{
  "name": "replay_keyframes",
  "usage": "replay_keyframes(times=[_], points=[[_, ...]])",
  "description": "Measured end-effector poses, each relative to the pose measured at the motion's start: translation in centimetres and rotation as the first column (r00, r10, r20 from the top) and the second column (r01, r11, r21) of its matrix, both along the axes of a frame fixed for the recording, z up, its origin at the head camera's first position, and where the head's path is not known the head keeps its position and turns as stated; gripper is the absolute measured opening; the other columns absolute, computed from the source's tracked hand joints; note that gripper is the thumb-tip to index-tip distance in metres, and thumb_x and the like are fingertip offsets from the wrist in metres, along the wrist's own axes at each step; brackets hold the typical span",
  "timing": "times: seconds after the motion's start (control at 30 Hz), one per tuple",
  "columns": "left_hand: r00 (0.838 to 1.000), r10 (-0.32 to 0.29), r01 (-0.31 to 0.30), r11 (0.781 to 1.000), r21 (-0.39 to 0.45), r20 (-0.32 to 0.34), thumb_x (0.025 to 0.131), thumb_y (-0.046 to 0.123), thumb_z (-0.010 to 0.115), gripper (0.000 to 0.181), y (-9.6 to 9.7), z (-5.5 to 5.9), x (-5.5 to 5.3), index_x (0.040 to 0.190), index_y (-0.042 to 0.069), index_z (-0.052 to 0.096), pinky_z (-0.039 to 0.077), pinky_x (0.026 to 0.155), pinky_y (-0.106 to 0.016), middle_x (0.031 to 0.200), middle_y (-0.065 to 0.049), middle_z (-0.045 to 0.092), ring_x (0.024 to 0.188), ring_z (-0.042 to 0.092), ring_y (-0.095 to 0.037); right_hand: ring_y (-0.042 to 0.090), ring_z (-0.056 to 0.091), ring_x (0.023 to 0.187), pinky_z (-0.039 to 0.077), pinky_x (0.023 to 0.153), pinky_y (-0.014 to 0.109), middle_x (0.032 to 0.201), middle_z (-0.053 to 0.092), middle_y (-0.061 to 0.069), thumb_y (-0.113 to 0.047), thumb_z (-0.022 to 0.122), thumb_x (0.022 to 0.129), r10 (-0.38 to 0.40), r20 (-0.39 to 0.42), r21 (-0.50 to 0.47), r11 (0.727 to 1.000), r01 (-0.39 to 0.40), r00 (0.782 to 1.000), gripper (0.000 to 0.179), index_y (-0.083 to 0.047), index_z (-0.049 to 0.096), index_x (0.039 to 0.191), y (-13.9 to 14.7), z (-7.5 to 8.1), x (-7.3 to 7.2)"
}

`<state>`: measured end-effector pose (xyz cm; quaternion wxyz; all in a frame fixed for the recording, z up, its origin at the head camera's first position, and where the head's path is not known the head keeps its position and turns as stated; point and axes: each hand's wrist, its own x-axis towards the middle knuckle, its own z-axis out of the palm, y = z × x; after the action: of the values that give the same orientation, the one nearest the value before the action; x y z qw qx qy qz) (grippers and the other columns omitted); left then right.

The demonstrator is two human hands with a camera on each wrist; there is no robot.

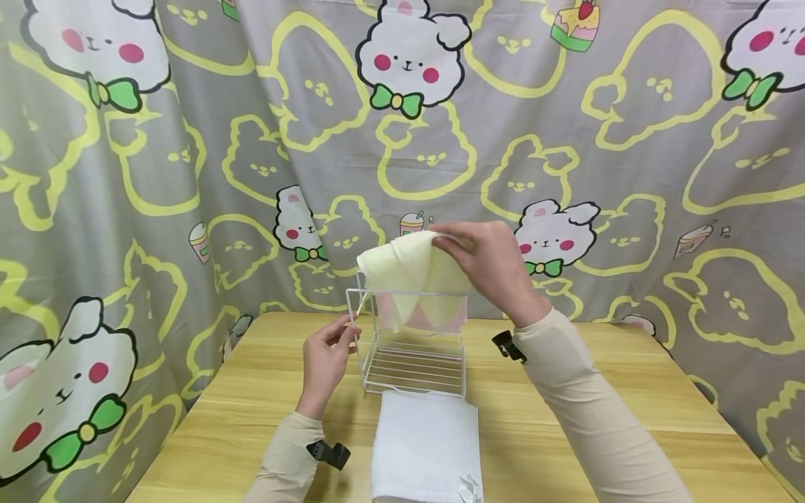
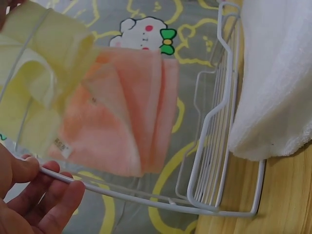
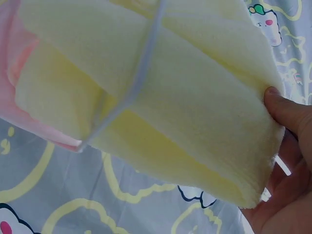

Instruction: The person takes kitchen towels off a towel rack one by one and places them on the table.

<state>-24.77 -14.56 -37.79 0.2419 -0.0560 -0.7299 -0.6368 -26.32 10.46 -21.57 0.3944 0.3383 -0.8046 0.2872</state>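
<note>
My right hand (image 1: 493,262) pinches the upper edge of a folded yellow towel (image 1: 409,269) between thumb and fingers. The towel is raised at the top of a white wire rack (image 1: 464,367), with its lower folds drooping inside the frame. Behind it hangs a pink towel (image 2: 112,131) with a small white label, partly hidden by the yellow one. My left hand (image 1: 327,356) grips the rack's left side wire, thumb and fingers around it in the left wrist view. A white towel (image 1: 428,447) lies folded just in front of the rack.
The rack stands on a light wood table (image 1: 566,405), its wire base low and slatted. Close behind the table hangs a grey curtain (image 1: 440,168) with rabbit and yellow outline prints, which also runs along both sides. Each wrist wears a black strap.
</note>
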Motion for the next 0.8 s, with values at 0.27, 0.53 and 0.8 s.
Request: replay_keyframes(times=[0.27,0.53,0.8], points=[[1.000,0.018,-0.018,1.000,-0.025,-0.011,0.085,-0.002,0.060,0.019,0.2,0.4,0.4,0.102,0.002,0.068,0.058,0.062,-0.040,0.082,-0.022,0.067,0.076,0.062,-0.038,0.007,0.066,0.080,0.052,0.069,0.024,0.095,0.070,-0.005,-0.026,0.069,0.081,-0.017,-0.023,-0.044,0.999,0.016,1.000,0.022,-0.019,0.072,0.101,0.4,1.1,0.9],[0.999,0.030,-0.032,0.999,-0.044,-0.028,0.084,-0.003,0.060,0.019,0.2,0.5,0.5,0.101,0.000,0.068,0.058,0.061,-0.039,0.082,-0.022,0.067,0.074,0.063,-0.038,0.003,0.064,0.083,0.050,0.072,0.020,0.093,0.070,-0.006,-0.025,0.069,0.081,-0.019,-0.040,-0.095,0.995,0.016,0.999,0.021,-0.021,0.072,0.102,1.0,2.5,2.1],[0.998,0.037,-0.040,0.998,-0.052,-0.047,0.084,-0.004,0.059,0.020,0.3,0.5,0.6,0.101,0.000,0.068,0.058,0.059,-0.041,0.080,-0.023,0.067,0.073,0.063,-0.040,0.004,0.064,0.088,0.052,0.076,0.022,0.095,0.070,-0.007,-0.025,0.068,0.082,-0.054,-0.048,-0.154,0.987,0.046,0.997,0.020,-0.025,0.071,0.102,2.0,3.8,3.7]])
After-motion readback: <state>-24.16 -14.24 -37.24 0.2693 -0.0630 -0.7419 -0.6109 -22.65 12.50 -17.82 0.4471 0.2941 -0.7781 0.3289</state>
